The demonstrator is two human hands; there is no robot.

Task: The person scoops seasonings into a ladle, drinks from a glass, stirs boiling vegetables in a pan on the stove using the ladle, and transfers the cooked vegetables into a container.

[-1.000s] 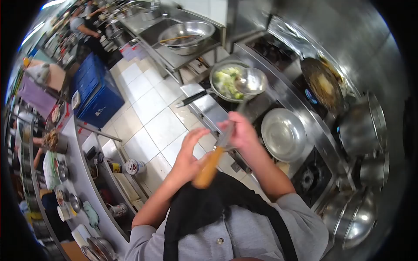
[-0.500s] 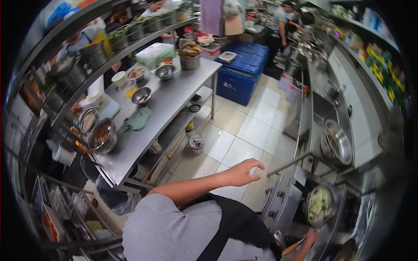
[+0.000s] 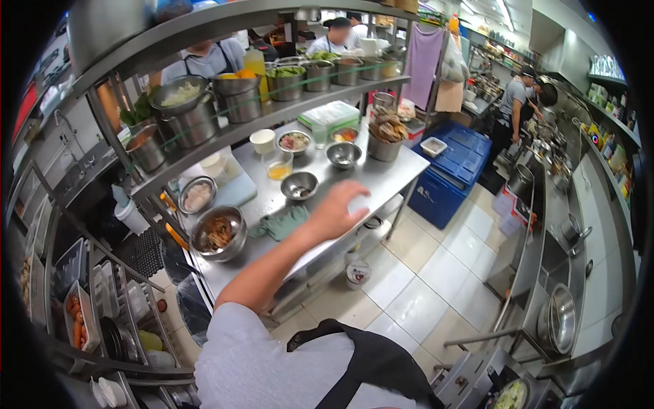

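Along the person's left side runs a long stainless-steel worktable (image 3: 403, 170), topped by a raised steel shelf (image 3: 381, 86) that seems meant to keep a row of steel insert pots (image 3: 238, 99) within arm's reach while leaving the tabletop for bowls. A steel mixing bowl (image 3: 219, 253) of brown food sits at the table's near end, probably so it can be lifted without leaning across. Just beside it, a crumpled green cloth (image 3: 281, 223) lies near the front edge, likely kept there for quick wiping. Beyond the cloth, and nearest the outstretched hand, a small steel bowl (image 3: 310, 183) rests upright on the tabletop; a second small bowl (image 3: 342, 153) stands farther along.

The left forearm slants up from the sleeve, and the left hand (image 3: 337, 211) hangs at the table's front edge, apparently in the air. Its fingers curl forward with the thumb set well apart below, the gap wide and nothing visible in it. The right hand is out of sight, so its grip cannot be told.
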